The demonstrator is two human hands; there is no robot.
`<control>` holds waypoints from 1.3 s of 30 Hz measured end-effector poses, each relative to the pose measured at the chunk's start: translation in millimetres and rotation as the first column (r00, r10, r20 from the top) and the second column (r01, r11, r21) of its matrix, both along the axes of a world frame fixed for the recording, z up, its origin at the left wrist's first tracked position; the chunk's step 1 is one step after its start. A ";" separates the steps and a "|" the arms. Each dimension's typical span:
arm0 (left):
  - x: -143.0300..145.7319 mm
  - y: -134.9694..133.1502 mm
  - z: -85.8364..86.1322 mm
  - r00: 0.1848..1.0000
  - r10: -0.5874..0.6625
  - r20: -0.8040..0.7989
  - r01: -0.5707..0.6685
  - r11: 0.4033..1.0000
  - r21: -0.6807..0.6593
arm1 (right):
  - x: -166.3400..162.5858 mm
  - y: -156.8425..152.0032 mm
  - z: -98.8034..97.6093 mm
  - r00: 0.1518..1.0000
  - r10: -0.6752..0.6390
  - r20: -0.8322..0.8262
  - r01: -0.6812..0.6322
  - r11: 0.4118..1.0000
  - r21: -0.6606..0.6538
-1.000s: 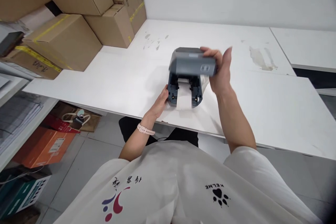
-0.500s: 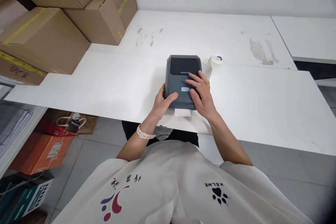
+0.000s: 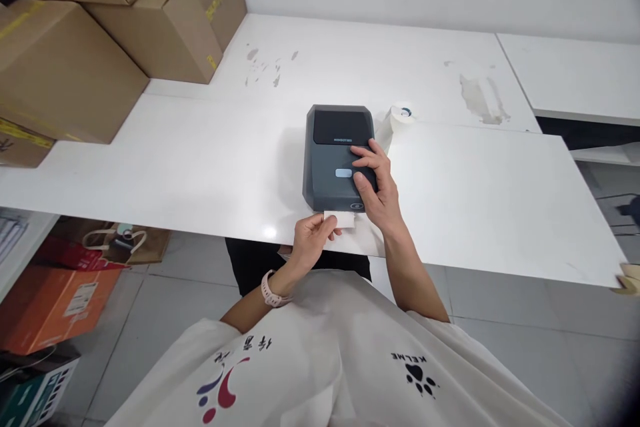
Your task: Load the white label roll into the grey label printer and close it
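A person in a pale shirt (image 3: 310, 373) stands at a white table (image 3: 225, 160), both hands at a dark gray printer (image 3: 329, 159) that sits flat near the table's front edge, its lid down. The left hand (image 3: 313, 238), below a pink wristband (image 3: 271, 291), pinches the left part of a white paper strip (image 3: 345, 219) jutting from the printer's near end, thumb on top and fingers curled beneath, with no visible gap in the pinch. The right hand (image 3: 382, 199) lies spread over the right part of the lid, fingers apart and grasping nothing, the thumb just beside a small pale window (image 3: 343, 173). Just beyond the printer's right side stands a white paper roll (image 3: 401, 115), a band of paper slanting from it toward the machine. Cardboard boxes (image 3: 160, 33) marked with yellow tape are stacked at the table's far left, well apart from the printer. On the floor at left, an orange box (image 3: 55, 307) rests near a brown bag (image 3: 156, 248).
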State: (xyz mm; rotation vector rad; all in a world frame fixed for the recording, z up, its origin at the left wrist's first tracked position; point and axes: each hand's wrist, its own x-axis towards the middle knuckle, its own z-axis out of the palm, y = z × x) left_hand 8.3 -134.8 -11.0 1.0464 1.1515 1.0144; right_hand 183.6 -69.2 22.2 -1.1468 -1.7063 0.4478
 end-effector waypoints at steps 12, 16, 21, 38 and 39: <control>-3.5 6.5 1.4 0.994 -0.030 -0.102 0.042 0.993 0.113 | 3.8 -10.2 -0.5 0.901 -0.124 0.416 0.076 0.988 0.131; -8.7 4.4 6.8 0.998 0.043 -0.042 -0.037 0.992 0.123 | 3.9 -14.9 -2.0 0.933 -0.103 0.345 0.061 0.989 0.132; -31.8 31.6 23.1 0.936 0.351 -0.016 -0.334 0.903 0.272 | -2.6 -0.9 19.6 0.982 -0.142 0.128 0.108 0.964 0.243; -15.0 163.7 9.5 0.958 0.075 -0.277 -0.008 0.973 0.232 | -3.3 162.2 156.5 0.955 -0.268 -0.126 0.293 0.914 0.279; -15.4 163.2 8.8 0.955 0.079 -0.285 -0.008 0.970 0.241 | -4.5 152.6 150.2 0.947 -0.310 -0.083 0.319 0.874 0.366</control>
